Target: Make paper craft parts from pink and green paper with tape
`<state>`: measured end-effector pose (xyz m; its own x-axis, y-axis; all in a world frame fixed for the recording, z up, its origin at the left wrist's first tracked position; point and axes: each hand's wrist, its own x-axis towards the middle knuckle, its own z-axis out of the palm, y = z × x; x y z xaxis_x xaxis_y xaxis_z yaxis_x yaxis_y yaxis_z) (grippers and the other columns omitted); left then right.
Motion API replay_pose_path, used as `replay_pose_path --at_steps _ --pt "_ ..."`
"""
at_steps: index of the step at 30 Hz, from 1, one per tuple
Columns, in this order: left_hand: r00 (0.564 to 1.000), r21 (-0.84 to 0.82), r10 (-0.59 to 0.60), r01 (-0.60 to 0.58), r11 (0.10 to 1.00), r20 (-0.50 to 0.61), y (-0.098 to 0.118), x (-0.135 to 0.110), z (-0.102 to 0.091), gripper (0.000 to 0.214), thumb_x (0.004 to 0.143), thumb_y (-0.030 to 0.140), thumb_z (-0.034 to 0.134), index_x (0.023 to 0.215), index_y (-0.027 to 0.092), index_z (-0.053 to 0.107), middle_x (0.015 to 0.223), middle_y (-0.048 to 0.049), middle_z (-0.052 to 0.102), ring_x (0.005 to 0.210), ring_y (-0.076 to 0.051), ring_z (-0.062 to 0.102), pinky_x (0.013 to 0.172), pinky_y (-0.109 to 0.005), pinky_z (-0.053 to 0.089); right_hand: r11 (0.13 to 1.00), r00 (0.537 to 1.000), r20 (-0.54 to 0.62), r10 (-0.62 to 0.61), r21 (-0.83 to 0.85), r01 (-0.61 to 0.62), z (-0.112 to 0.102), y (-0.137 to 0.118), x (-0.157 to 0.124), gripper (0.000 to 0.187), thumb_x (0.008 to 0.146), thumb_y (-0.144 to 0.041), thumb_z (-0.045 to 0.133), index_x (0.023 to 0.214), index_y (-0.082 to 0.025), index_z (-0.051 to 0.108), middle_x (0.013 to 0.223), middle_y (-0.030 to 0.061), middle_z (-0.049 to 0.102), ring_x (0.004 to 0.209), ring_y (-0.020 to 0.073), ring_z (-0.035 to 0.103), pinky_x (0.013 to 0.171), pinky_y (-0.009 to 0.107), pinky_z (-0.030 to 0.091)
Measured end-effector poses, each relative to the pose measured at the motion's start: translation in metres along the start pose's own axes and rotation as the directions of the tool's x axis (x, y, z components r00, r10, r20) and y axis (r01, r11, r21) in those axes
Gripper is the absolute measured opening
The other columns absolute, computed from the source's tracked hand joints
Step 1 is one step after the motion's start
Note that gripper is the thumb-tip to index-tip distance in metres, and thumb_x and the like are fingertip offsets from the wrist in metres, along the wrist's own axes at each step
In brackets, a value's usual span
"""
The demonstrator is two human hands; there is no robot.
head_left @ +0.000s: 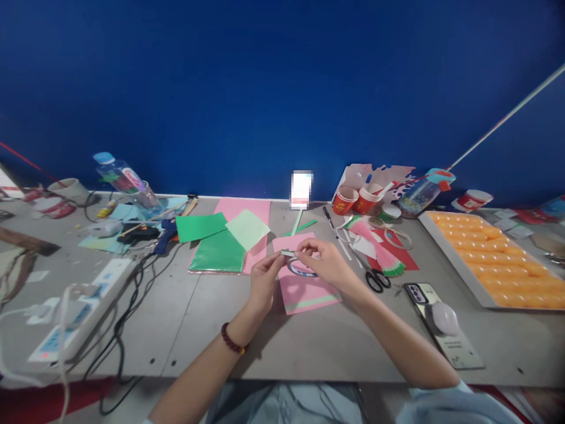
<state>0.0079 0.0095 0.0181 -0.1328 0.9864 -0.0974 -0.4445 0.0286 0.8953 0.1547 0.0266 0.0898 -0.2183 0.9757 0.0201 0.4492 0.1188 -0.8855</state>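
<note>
Between my two hands a short strip [288, 253], green and whitish, is pinched above the table. My left hand [265, 278] is closed on its left end with thumb and fingertips. At its right end, the fingertips of my right hand [324, 264] pinch too; part of the strip is hidden there. Under the hands lies a sheet of pink paper [304, 292] with a pale green strip [314, 302] across its near edge. A tape roll [296, 268] rests on that sheet, partly covered by my right hand. Black-handled scissors [377, 280] lie to the right.
Green paper [218, 253] and a pale green square [248, 229] lie left of the hands. A lit phone [301, 189] stands against the blue wall. Paper cups [345, 201], a second phone [445, 330] and an orange-filled tray [485, 297] are rightward; a power strip [88, 312] is leftward.
</note>
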Motion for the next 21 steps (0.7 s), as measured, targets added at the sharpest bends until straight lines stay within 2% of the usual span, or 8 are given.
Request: replay_pose_path --at_steps 21 --pt "1.000 0.015 0.026 -0.026 1.000 0.012 -0.0001 -0.0006 0.0003 0.021 0.069 0.030 0.073 0.085 0.017 0.075 0.089 -0.0065 0.074 0.084 -0.020 0.067 0.085 -0.034 0.050 1.000 1.000 -0.019 -0.015 -0.027 0.015 0.0006 0.0017 0.0000 0.012 0.077 -0.029 0.054 0.074 -0.021 0.063 0.069 -0.0012 0.061 0.066 0.0132 0.054 0.061 0.024 0.040"
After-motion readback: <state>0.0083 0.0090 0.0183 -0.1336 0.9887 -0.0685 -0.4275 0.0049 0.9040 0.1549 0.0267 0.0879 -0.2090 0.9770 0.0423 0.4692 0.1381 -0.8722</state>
